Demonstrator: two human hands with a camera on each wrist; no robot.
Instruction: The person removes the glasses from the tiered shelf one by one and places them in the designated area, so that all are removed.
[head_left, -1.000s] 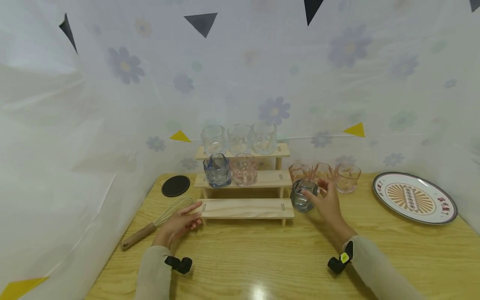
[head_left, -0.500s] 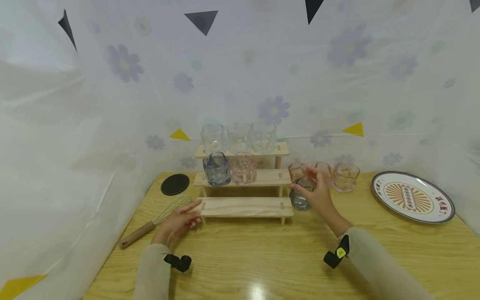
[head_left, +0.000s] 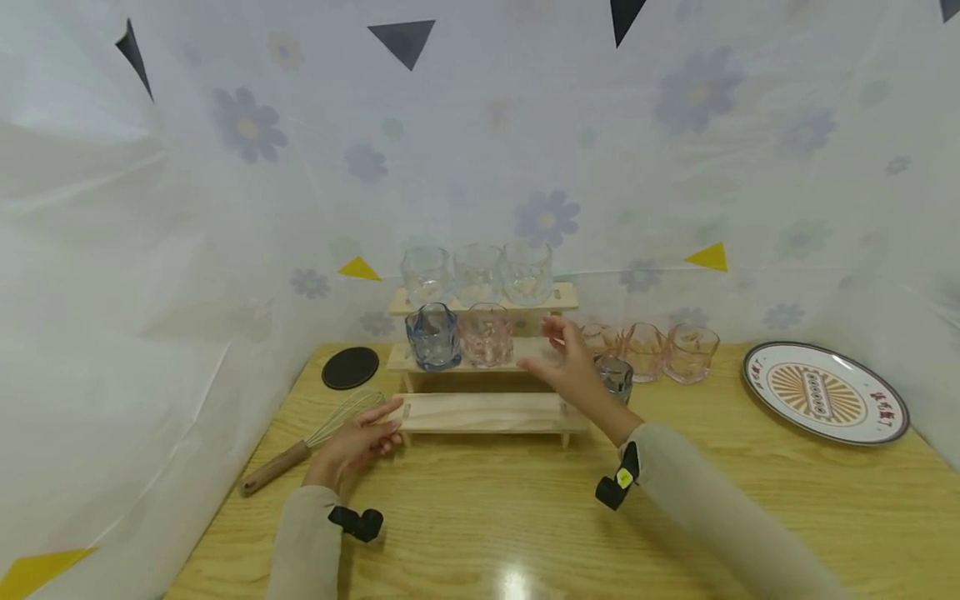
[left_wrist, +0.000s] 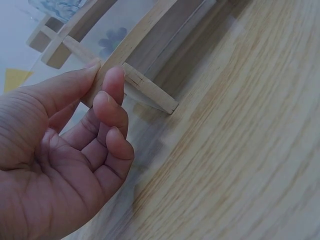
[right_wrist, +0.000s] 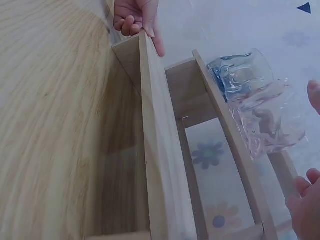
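A three-tier wooden stand [head_left: 487, 414] is on the table. My left hand [head_left: 352, 450] pinches the left end of its lowest board, thumb above and fingers under, as the left wrist view shows. My right hand [head_left: 577, 375] hovers at the right end of the middle tier, thumb and fingers spread and holding nothing. To its left on that tier are a pink glass [head_left: 487, 337] and a blue glass [head_left: 433, 340]. A grey glass [head_left: 615, 379] stands on the table, partly hidden behind my right hand and wrist.
Three clear glasses [head_left: 478, 275] line the top tier. Three pink glasses [head_left: 692, 354] stand on the table to the right, near a decorated plate [head_left: 825, 396]. At left lie a whisk [head_left: 288, 462] and a black round coaster [head_left: 350, 368]. A patterned curtain hangs behind.
My right hand has left the grey glass and moved left to the middle tier. The grey glass stays on the table. My left hand keeps its hold on the stand.
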